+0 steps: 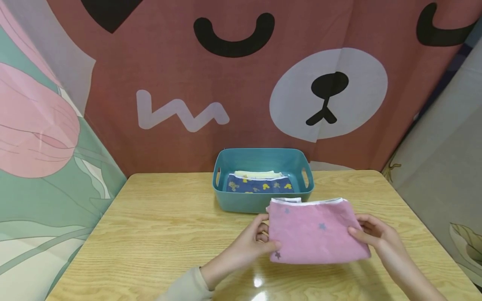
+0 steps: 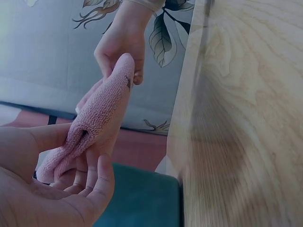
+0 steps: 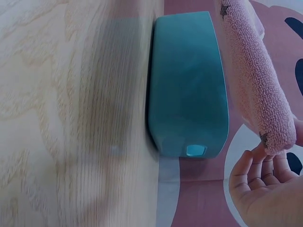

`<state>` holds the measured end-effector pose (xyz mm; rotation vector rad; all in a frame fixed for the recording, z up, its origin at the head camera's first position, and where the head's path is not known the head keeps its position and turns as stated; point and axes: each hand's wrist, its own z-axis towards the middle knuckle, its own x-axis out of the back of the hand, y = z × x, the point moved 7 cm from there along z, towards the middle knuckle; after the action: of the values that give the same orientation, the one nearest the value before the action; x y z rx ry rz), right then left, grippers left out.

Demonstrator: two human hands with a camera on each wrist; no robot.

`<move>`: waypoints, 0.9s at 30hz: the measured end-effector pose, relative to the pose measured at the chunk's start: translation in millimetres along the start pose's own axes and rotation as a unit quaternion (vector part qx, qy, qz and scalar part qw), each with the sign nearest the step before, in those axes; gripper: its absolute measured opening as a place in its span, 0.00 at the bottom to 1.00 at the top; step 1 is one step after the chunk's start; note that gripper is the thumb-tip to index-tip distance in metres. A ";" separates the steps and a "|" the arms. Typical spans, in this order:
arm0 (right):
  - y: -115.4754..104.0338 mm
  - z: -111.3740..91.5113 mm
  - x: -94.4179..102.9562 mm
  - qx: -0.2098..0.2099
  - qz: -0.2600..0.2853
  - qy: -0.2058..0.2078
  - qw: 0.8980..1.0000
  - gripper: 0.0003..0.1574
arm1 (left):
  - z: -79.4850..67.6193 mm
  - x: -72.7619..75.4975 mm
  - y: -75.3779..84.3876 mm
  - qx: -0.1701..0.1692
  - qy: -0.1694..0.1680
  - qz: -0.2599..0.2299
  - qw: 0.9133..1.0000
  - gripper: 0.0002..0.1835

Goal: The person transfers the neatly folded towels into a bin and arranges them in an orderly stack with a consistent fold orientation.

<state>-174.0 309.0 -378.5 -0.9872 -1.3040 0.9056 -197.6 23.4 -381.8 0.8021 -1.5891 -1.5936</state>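
Note:
A folded pink towel [image 1: 316, 234] with grey stars and a white edge is held up above the table, in front of a teal basket [image 1: 241, 202]. My left hand [image 1: 257, 238] grips its left side, thumb in front and fingers behind. At the opposite side, my right hand [image 1: 380, 238] pinches the towel the same way. The left wrist view shows the folded layers of the terry towel [image 2: 102, 113] between thumb and fingers. Inside the basket lie a navy towel [image 1: 260, 184] with yellow figures and, behind it, a pale yellow cloth [image 1: 256, 174].
The wooden table [image 1: 158, 225] carries the basket near its back edge. A hanging cloth [image 1: 180, 146] with a bear face rises right behind the basket. Patterned fabric hangs at the left [image 1: 45, 175] and the right [image 1: 444, 167].

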 end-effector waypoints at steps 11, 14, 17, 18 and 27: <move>-12.6 -4.3 -11.9 0.018 -0.019 0.001 1.000 0.19 | -4.9 10.2 -0.3 0.010 0.009 -0.001 1.000 0.30; -16.7 -4.2 -14.4 0.032 -0.014 0.001 0.999 0.18 | -6.3 13.4 1.9 0.007 0.008 0.000 1.000 0.31; -21.4 -3.9 -17.2 0.050 -0.010 0.000 0.999 0.17 | -7.6 16.6 3.1 0.006 0.008 -0.002 1.000 0.31; -22.6 -3.8 -18.1 0.052 -0.010 0.000 0.999 0.17 | -8.0 17.7 3.5 0.006 0.009 -0.003 1.000 0.30; -30.1 -2.4 -26.5 0.051 -0.009 -0.008 0.999 0.19 | -10.3 30.3 7.5 -0.005 0.016 0.005 1.000 0.29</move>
<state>-173.8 273.9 -359.1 -0.8900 -1.2653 0.9580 -204.7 -7.4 -372.7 0.8092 -1.5601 -1.5735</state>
